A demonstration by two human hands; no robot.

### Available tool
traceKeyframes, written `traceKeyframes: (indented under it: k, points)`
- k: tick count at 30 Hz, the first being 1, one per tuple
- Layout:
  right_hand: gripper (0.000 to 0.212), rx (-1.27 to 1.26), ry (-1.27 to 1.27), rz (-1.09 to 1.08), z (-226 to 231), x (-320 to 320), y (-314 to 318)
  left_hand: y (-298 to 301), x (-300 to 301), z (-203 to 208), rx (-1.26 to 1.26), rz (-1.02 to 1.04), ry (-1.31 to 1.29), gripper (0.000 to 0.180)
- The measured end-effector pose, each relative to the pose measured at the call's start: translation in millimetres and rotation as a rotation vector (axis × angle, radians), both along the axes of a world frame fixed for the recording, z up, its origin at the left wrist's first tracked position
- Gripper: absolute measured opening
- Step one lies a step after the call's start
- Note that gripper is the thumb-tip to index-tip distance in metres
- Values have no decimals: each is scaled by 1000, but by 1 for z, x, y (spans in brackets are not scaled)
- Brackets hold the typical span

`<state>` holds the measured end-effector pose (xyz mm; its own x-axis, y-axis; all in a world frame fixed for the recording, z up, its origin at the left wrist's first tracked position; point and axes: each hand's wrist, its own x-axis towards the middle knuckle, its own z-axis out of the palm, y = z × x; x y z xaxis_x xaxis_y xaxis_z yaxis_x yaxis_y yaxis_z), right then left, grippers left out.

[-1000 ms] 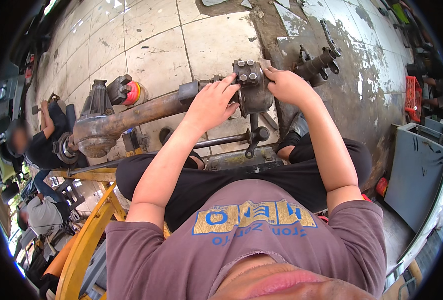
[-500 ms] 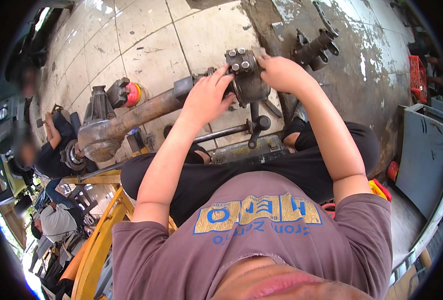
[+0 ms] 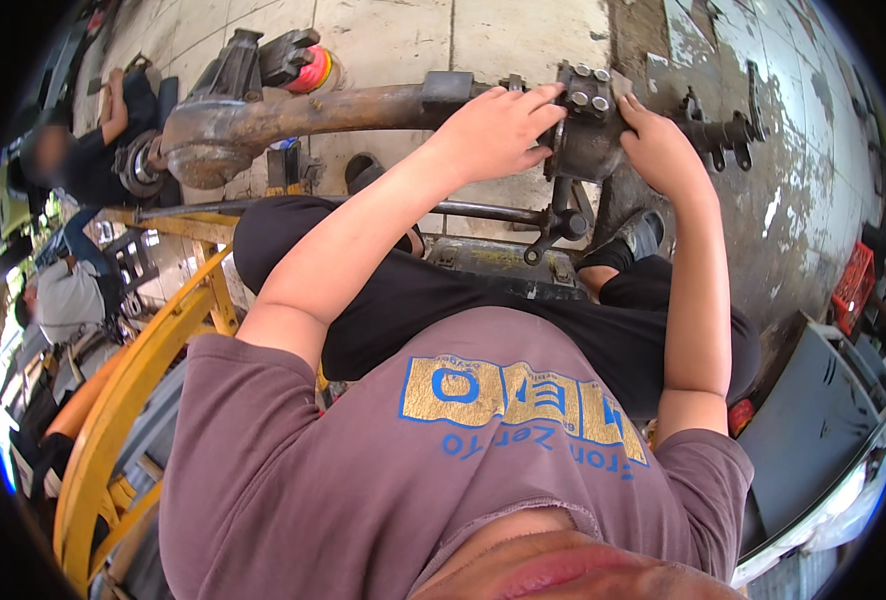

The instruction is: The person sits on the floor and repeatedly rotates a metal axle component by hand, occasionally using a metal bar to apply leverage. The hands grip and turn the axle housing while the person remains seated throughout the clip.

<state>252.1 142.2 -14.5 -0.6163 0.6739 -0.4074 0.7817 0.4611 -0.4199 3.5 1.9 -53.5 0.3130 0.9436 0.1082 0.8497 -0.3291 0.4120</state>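
Note:
A rusty vehicle axle housing (image 3: 353, 110) lies across in front of me, with a dark steering knuckle (image 3: 591, 145) at its right end. Several shiny bolt heads stand on the knuckle's top block (image 3: 585, 88). My left hand (image 3: 503, 130) rests against the knuckle's left side, fingers spread, gripping nothing. At the knuckle's right side is my right hand (image 3: 658, 150), its fingers closed on a small tan flat piece (image 3: 620, 86) pressed to the edge. What that piece is I cannot make out. Below the knuckle a steering arm joins a long tie rod (image 3: 483, 210).
At the axle's left end a person (image 3: 113, 130) sits close by. A yellow metal frame (image 3: 138, 390) runs along my left. Another dark metal part (image 3: 723, 135) lies on the floor at right, beyond it a red crate (image 3: 853, 285) and a grey cabinet (image 3: 803, 420).
My view has shifted, so the axle and knuckle sit higher and farther right. Both hands stay at the knuckle, the right still at its edge with the tan piece.

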Motion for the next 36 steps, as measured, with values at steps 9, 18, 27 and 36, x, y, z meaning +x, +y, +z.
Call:
traceKeyframes:
  k: [9,18,27,36]
  points:
    - [63,-4,-36,57,5,1,4,-1,3,-8,-5,14,37,58]
    - [60,-21,-62,9,16,-10,-5,-4,4,-3,-79,39,-1,55]
    - [59,157,28,88,-12,3,-2,0,2,-7,-8,14,-10,58]
    - [57,168,-46,54,-4,-1,-5,3,2,2,-30,-7,67,57]
